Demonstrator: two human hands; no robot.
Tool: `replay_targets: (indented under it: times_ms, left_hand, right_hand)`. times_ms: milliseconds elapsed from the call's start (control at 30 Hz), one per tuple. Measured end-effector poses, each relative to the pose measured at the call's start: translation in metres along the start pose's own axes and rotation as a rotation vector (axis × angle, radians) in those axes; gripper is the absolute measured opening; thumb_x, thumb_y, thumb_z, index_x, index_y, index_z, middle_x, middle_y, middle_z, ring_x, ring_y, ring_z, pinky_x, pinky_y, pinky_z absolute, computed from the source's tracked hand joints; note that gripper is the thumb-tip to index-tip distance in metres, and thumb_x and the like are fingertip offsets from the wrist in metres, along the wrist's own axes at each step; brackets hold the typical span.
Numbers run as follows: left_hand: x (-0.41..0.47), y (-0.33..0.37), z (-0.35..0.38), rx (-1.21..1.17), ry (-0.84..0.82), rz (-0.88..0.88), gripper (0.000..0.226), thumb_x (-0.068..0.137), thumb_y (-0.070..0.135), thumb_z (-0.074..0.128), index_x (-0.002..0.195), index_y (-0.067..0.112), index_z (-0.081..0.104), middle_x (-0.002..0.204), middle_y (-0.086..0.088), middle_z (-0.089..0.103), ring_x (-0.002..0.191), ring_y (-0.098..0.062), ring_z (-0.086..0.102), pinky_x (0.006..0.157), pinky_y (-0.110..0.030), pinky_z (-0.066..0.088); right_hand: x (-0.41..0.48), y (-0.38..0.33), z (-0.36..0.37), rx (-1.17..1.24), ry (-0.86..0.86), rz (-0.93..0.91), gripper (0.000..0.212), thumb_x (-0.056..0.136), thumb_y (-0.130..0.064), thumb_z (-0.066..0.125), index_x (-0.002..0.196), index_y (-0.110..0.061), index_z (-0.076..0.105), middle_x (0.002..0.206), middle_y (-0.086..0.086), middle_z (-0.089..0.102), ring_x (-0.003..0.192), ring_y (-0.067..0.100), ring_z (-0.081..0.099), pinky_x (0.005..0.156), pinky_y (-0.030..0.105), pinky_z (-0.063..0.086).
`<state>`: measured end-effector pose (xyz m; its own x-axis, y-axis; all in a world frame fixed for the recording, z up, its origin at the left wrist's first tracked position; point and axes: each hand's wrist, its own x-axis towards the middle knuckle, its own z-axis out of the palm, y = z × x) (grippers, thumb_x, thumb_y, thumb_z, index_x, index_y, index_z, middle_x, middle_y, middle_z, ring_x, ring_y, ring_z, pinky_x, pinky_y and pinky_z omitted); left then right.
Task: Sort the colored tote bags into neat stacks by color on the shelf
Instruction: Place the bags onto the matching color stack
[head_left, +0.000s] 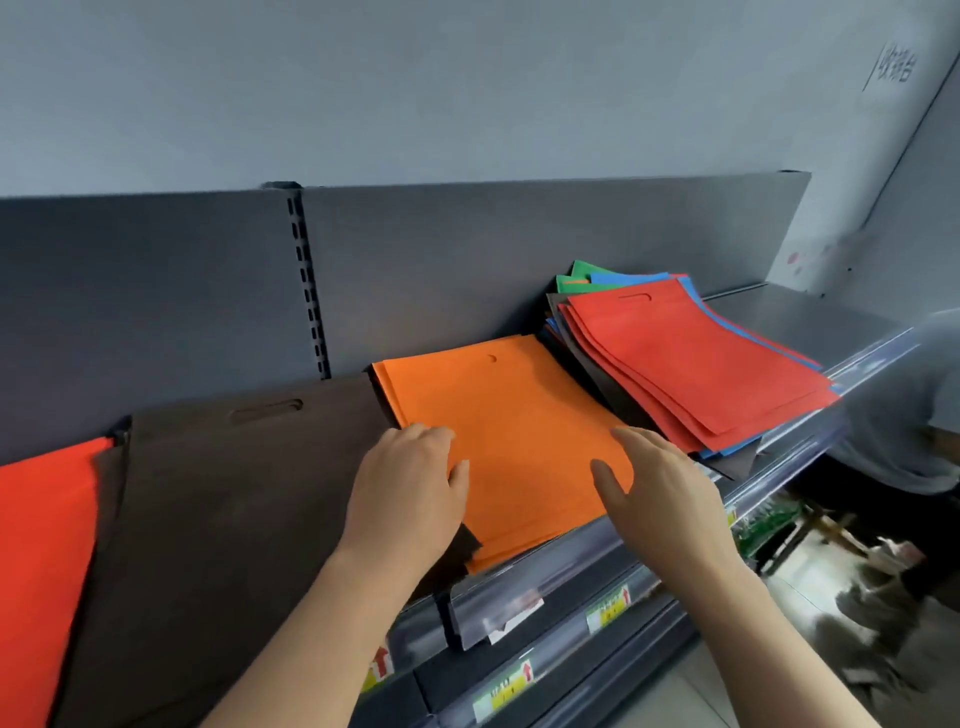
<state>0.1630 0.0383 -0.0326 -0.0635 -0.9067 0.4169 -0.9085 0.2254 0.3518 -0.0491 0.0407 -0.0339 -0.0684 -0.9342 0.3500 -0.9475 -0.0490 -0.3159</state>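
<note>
An orange stack of tote bags (511, 415) lies in the middle of the shelf (789, 312). My left hand (410, 483) rests flat on its left edge, fingers straight. My right hand (654, 483) sits at its right edge, fingers straight and relaxed, holding nothing. To the left lies a dark brown stack (218, 519), and a red stack (41, 545) at the far left. At the right sits a mixed pile (691, 358) with red bags on top and blue, green and dark bags showing beneath.
A dark back panel (467, 249) with a slotted upright (306, 280) rises behind the shelf. Clear price rails with yellow-green labels (608, 613) run along the front edge and the shelf below. A person in grey (914, 415) stands at the right.
</note>
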Motion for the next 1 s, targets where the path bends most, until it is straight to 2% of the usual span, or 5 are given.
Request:
replay_targets:
  times_ms: [367, 633, 800, 933, 1000]
  left_hand:
    - [0.067, 0.093, 0.084, -0.03, -0.03, -0.075, 0.028, 0.095, 0.034, 0.046, 0.112, 0.016, 0.061, 0.107, 0.002, 0.06, 0.105, -0.018, 0.05, 0.09, -0.034, 0.044]
    - [0.103, 0.168, 0.139, -0.185, -0.09, -0.219, 0.035, 0.094, 0.038, 0.05, 0.117, 0.012, 0.057, 0.108, -0.002, 0.061, 0.097, -0.017, 0.057, 0.083, -0.033, 0.049]
    - [0.11, 0.191, 0.156, -0.228, -0.096, -0.278, 0.043, 0.094, 0.044, 0.049, 0.116, 0.007, 0.053, 0.1, -0.004, 0.061, 0.086, -0.017, 0.059, 0.079, -0.037, 0.051]
    - [0.116, 0.193, 0.157, -0.27, -0.043, -0.36, 0.048, 0.092, 0.043, 0.052, 0.127, 0.01, 0.046, 0.108, -0.002, 0.062, 0.093, -0.018, 0.059, 0.079, -0.029, 0.048]
    - [0.118, 0.19, 0.156, -0.281, -0.015, -0.418, 0.049, 0.093, 0.038, 0.055, 0.131, 0.011, 0.042, 0.117, 0.0, 0.059, 0.1, -0.018, 0.057, 0.077, -0.023, 0.041]
  right_hand:
    - [0.094, 0.135, -0.017, -0.06, -0.01, -0.001, 0.039, 0.093, -0.026, 0.051, 0.129, -0.01, 0.054, 0.131, 0.005, 0.057, 0.119, 0.025, 0.052, 0.094, 0.033, 0.042]
    - [0.163, 0.23, -0.003, -0.118, -0.103, -0.038, 0.02, 0.094, -0.021, 0.041, 0.081, -0.01, 0.053, 0.092, 0.007, 0.058, 0.095, 0.03, 0.056, 0.072, 0.034, 0.036]
    - [0.16, 0.241, 0.009, -0.086, 0.037, -0.202, 0.02, 0.089, -0.012, 0.053, 0.069, -0.011, 0.055, 0.081, 0.006, 0.065, 0.081, 0.031, 0.06, 0.069, 0.034, 0.042]
    - [0.151, 0.231, 0.011, 0.021, 0.06, -0.351, 0.007, 0.082, -0.009, 0.064, 0.082, -0.01, 0.071, 0.09, 0.005, 0.072, 0.082, 0.03, 0.065, 0.074, 0.032, 0.051]
    - [0.151, 0.231, 0.011, 0.106, 0.011, -0.395, 0.015, 0.083, -0.009, 0.063, 0.094, -0.01, 0.073, 0.098, 0.004, 0.072, 0.09, 0.027, 0.065, 0.081, 0.031, 0.05]
